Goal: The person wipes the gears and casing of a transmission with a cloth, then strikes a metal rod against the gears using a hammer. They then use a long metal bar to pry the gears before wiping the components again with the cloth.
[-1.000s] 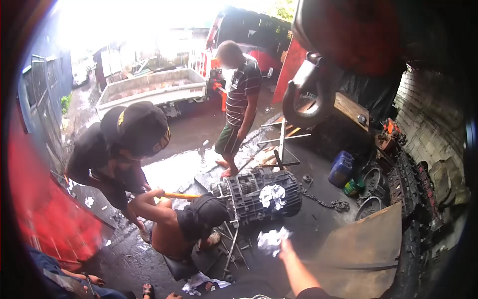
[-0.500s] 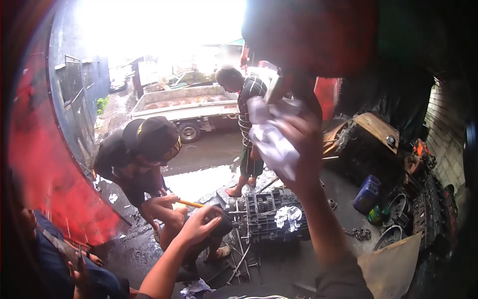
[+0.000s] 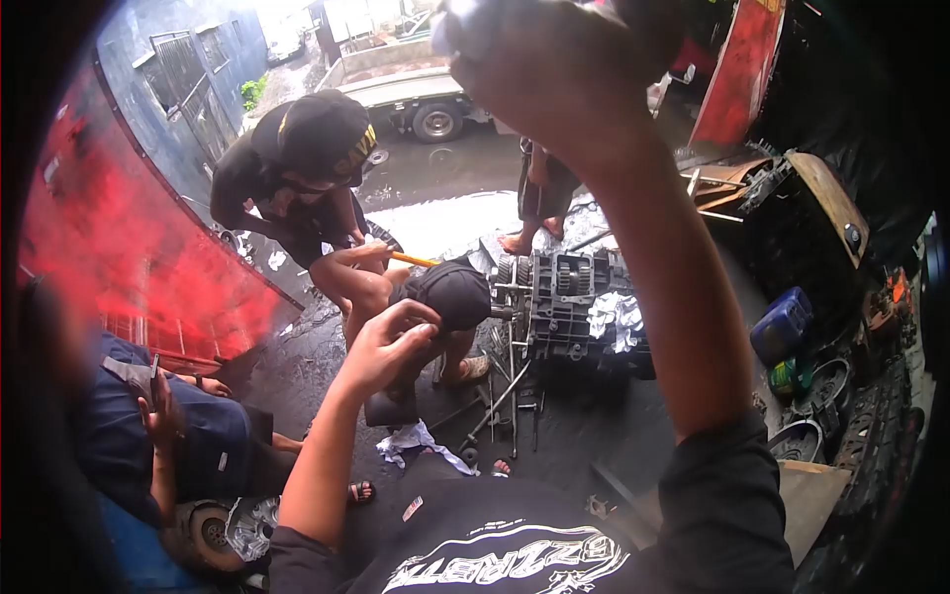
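My right hand (image 3: 554, 84) is raised close to the camera at the top, its fingers closed on a white cloth (image 3: 473, 35); the frame's edge cuts it off. My left hand (image 3: 391, 346) hangs at mid-height, fingers loosely curled with a gap to the thumb, and I see nothing between them. Behind it, a crouching person in a black cap (image 3: 450, 294) bends beside an opened gearbox (image 3: 564, 307) on the floor. Crumpled white paper or cloth (image 3: 616, 319) lies on the gearbox casing.
Another capped person (image 3: 322, 139) sits holding a yellow-handled tool (image 3: 411, 259). At left, someone in blue holds a phone (image 3: 154, 381). Metal rods (image 3: 505, 401) and a white rag (image 3: 426, 445) lie on the floor. A blue jug (image 3: 782, 327) stands right, near metal parts (image 3: 826, 391).
The view has tilted down, showing more floor and my shirt. My right hand with the white cloth now sits higher and nearer the camera. My left hand keeps much the same pose.
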Tool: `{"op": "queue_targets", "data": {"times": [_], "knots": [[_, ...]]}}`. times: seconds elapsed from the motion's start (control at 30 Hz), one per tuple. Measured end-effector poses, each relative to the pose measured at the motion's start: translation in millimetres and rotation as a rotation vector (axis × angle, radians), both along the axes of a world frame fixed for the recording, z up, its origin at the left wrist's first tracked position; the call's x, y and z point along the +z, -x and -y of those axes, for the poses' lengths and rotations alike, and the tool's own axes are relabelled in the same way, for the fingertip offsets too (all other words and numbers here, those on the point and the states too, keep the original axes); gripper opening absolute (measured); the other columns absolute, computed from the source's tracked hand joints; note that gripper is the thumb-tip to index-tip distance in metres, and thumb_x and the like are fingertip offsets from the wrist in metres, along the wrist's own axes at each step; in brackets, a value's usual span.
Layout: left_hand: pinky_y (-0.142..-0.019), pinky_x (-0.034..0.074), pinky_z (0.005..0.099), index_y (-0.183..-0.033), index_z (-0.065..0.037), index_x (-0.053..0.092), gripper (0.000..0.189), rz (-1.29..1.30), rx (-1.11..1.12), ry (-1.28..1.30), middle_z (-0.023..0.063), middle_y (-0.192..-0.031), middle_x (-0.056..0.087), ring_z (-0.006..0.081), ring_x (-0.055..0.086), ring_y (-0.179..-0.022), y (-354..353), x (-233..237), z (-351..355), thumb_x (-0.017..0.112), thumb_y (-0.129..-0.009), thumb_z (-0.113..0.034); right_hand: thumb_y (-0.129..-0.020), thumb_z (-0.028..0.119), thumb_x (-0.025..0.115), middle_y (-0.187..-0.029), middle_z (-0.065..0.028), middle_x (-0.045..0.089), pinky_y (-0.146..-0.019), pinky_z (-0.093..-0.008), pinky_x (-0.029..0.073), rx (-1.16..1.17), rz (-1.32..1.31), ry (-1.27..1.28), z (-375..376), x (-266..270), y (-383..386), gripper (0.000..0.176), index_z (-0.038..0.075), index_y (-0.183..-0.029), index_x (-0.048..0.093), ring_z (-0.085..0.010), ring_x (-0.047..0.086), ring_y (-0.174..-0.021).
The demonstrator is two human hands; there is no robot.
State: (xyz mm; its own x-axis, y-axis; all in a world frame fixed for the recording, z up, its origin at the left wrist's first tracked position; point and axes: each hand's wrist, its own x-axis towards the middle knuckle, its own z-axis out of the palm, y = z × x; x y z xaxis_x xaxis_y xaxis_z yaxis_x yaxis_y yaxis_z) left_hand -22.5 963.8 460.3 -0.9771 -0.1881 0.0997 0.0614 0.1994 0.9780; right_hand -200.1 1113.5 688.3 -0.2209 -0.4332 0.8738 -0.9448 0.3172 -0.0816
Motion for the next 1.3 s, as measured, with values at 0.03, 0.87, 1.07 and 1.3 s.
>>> {"op": "queue_targets", "data": {"times": [0.03,0.87,1.07,1.3], "knots": [[-0.076,0.046,0.0237,-0.105,-0.003,0.062,0.02,0.017,0.017,0.021,0.0022,-0.088,0.062,0.0077,0.056,-0.083,-4,-7,-1,0.061,-0.092,-0.018,-0.094,0.023,0.044,-0.075,-0.0048,0.057,-0.063,-0.0284,0.049,0.168,0.01,0.054,5,-8,18,0.021,0.006,-0.09,0.057,-0.0156,0.059,-0.067],[-0.05,0.048,0.0288,-0.096,-0.003,0.06,0.014,1.139,0.632,-0.319,0.007,-0.075,0.064,0.0158,0.06,-0.059,-391,-396,-41,0.063,-0.089,-0.015,-0.078,0.02,0.062,-0.062,-0.0052,0.06,-0.056,-0.0315,0.05,-0.372,-0.482,0.103,-53,-8,22,0.014,0.009,-0.07,0.065,-0.0204,0.062,-0.057],[-0.056,0.045,0.0251,-0.101,-0.003,0.061,0.016,0.835,0.404,-0.233,0.0032,-0.082,0.062,0.0097,0.057,-0.067,-252,-358,-30,0.063,-0.09,-0.014,-0.079,0.022,0.064,-0.066,-0.0027,0.058,-0.06,-0.0282,0.05,-0.41,-0.756,0.006,-55,-14,18,0.011,0.013,-0.073,0.066,-0.016,0.061,-0.063],[-0.07,0.044,0.0246,-0.103,-0.005,0.062,0.017,0.21,0.024,-0.11,0.0009,-0.089,0.062,0.0089,0.056,-0.082,-42,-144,-38,0.061,-0.09,-0.015,-0.077,0.028,0.072,-0.085,-0.0011,0.064,-0.071,-0.0313,0.051,0.137,-0.55,0.179,-63,-18,27,0.017,0.015,-0.087,0.067,-0.0179,0.062,-0.074]]}}
